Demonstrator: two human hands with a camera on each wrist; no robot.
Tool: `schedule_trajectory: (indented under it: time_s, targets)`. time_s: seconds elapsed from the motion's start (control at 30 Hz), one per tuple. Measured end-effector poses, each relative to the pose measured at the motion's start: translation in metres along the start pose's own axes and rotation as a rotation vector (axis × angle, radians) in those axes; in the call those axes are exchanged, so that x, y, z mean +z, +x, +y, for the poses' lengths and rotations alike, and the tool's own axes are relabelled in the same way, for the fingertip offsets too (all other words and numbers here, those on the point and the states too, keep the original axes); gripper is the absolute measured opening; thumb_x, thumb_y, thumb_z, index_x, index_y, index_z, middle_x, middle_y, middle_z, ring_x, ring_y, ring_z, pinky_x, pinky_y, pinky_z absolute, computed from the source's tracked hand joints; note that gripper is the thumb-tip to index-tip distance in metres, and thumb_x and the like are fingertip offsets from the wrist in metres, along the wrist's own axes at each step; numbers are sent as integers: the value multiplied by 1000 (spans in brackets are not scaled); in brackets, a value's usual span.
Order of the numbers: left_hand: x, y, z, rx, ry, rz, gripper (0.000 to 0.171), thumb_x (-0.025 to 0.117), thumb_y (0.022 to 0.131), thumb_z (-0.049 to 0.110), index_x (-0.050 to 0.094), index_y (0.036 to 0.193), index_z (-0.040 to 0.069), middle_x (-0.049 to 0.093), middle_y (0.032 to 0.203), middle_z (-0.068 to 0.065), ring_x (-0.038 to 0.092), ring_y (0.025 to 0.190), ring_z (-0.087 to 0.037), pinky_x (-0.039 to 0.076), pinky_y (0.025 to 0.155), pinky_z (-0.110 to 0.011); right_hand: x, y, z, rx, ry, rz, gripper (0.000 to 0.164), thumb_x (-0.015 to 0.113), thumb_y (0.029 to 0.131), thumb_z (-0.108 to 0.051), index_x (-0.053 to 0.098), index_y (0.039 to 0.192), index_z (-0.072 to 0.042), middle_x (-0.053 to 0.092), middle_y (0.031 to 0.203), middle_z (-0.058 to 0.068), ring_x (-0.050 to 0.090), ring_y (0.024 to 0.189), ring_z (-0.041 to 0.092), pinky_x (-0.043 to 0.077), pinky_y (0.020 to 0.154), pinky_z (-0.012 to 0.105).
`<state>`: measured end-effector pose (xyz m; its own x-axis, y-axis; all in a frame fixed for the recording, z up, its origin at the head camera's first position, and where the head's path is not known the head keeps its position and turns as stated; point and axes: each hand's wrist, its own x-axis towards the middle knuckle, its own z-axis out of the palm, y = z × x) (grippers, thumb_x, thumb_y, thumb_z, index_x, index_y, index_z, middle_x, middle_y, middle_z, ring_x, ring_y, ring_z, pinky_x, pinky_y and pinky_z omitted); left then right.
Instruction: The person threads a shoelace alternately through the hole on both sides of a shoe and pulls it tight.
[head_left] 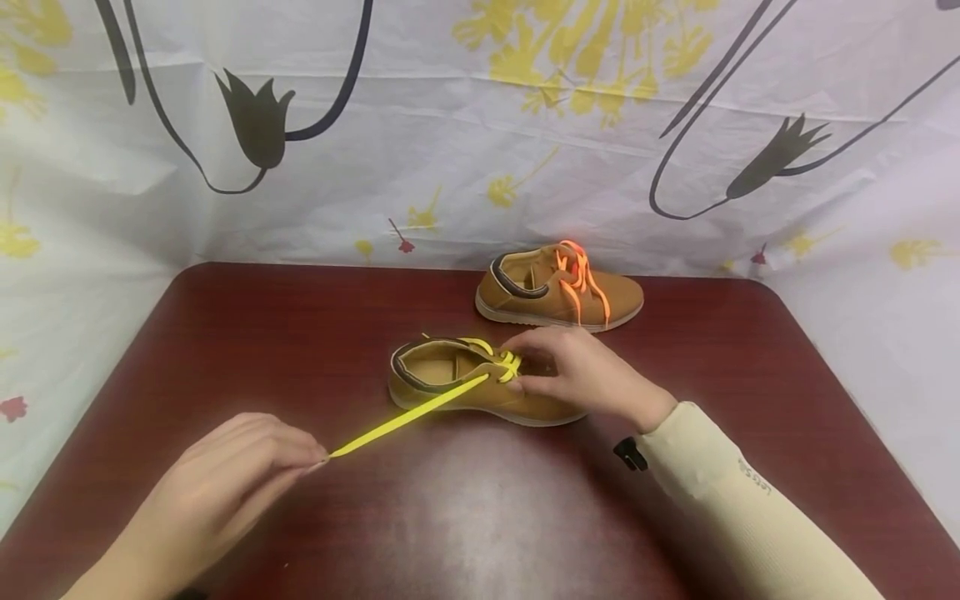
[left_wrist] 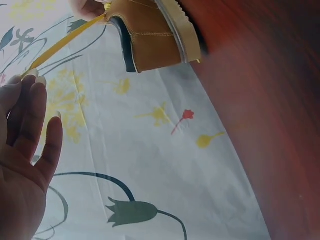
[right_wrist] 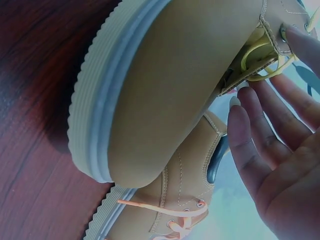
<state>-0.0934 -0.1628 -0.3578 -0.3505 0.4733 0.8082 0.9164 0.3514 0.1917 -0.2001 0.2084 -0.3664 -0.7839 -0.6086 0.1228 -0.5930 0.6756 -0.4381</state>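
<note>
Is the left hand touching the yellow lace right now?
Touching. The head view shows the left hand pinching the end of the taut yellow lace; the left wrist view shows the same.
</note>
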Motion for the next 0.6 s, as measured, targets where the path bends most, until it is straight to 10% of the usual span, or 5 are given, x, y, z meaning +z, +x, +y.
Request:
schedule_trajectory:
  time_s: [0.6]
  targets:
    - [24,-17,-12,-122,155,-204,43,43,108,41,76,93,18,73,88,14,66,80,-7,46,86,-21,-2,-31,0,95,-111,55,45,79,87,-35,68,127,-17,72,122,-3,68,115,15,54,99,41]
